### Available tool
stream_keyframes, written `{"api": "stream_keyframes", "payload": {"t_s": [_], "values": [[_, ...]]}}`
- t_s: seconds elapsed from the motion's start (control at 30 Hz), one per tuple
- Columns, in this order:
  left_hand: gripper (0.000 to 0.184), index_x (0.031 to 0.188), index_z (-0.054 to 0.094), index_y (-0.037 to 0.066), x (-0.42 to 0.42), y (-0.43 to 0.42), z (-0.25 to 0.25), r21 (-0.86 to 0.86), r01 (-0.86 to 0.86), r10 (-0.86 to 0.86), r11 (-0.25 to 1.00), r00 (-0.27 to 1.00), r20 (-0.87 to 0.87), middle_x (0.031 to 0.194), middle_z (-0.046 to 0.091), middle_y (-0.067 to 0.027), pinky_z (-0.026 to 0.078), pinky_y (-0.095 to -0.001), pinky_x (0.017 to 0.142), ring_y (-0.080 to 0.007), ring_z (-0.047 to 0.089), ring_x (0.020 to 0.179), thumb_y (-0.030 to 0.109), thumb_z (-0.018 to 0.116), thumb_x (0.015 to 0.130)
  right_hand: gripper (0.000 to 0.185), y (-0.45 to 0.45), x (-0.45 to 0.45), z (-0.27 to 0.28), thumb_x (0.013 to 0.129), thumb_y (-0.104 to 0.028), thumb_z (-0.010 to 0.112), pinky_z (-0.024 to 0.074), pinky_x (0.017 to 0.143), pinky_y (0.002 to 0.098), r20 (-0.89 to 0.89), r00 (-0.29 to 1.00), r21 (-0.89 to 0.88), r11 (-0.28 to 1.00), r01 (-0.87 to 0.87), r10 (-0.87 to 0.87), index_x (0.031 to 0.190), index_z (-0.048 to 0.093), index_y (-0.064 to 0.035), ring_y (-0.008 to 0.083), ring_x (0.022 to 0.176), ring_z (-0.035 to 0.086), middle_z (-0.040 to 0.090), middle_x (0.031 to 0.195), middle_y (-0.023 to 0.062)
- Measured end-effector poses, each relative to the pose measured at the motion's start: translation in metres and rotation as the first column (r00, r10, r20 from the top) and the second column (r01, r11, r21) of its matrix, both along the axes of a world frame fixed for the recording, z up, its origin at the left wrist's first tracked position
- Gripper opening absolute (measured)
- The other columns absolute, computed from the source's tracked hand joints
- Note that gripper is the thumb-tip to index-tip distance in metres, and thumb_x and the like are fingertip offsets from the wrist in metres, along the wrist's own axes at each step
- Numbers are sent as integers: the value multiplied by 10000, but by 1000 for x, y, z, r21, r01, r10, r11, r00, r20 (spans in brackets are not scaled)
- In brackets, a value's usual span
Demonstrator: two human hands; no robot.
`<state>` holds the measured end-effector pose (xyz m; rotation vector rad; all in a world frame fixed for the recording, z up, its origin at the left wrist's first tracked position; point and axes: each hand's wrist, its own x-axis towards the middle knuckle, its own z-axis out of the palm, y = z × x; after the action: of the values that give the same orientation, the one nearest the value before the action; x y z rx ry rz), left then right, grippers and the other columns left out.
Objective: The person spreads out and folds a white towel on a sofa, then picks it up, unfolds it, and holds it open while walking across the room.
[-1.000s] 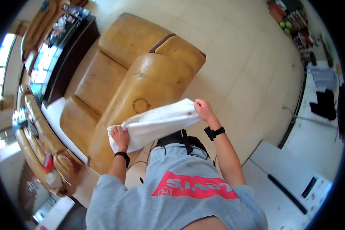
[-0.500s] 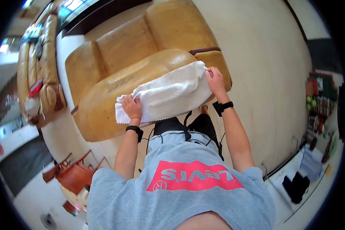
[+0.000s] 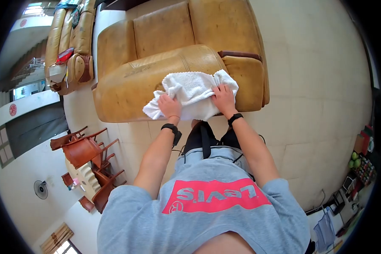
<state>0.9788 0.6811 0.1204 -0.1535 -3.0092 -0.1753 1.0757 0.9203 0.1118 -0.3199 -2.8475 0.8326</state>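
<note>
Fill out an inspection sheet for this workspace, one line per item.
Surface: tan sofa, dark marks on its leather.
Job's things: white cloth, bunched and wrinkled, lying on the sofa.
Clutter: red item and pale bag-like item on the second sofa; none seen beside the cloth.
Hands: left hand and right hand both gripping cloth, fingers curled.
Cables: thin dark cords near the person's waist; ends unclear.
Surroundings: tiled floor, wooden chairs, fan.

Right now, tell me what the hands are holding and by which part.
A white cloth: the left hand grips it bunched near its left end, the right hand near its right end.
</note>
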Motion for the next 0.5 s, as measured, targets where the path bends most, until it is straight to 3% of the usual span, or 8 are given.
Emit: {"api": "stream_keyframes", "payload": {"t_s": [0.07, 0.2, 0.33, 0.5], "values": [[349, 1066, 548, 21, 20, 28, -1, -1, 109, -109, 994, 994, -17, 1077, 563, -156, 408, -475, 936, -371, 519, 1048, 253, 669, 836, 222, 13, 5, -4, 785, -212, 717, 476, 859, 434, -45, 998, 30, 998, -46, 48, 955, 621, -107, 292, 1000, 557, 584, 966, 71], [334, 1045, 559, 29, 49, 72, 5, 37, 160, -160, 987, 987, -2, 1041, 565, -150, 408, -476, 920, -369, 517, 1024, 248, 677, 823, 185, 40, 32, -20, 812, -176, 676, 496, 831, 422, -7, 1000, -34, 999, 14, -15, 965, 610, -96, 302, 970, 570, 580, 955, 96], [350, 996, 574, 46, 61, 96, 27, 81, 318, -324, 945, 943, 79, 1013, 569, -139, 403, -467, 901, -355, 515, 1006, 277, 717, 776, 141, 62, 69, -55, 888, -192, 616, 514, 835, 454, 193, 968, -85, 980, 182, -164, 970, 597, -79, 336, 981, 604, 619, 985, 128], [378, 957, 581, 78, 70, 118, 32, 99, 520, -530, 848, 837, 138, 974, 566, -106, 399, -460, 866, -319, 521, 969, 301, 757, 707, 173, 78, 80, -54, 924, -194, 552, 515, 844, 487, 313, 937, -126, 971, 202, -154, 1008, 595, -49, 383, 1006, 608, 640, 1009, 176]]}}
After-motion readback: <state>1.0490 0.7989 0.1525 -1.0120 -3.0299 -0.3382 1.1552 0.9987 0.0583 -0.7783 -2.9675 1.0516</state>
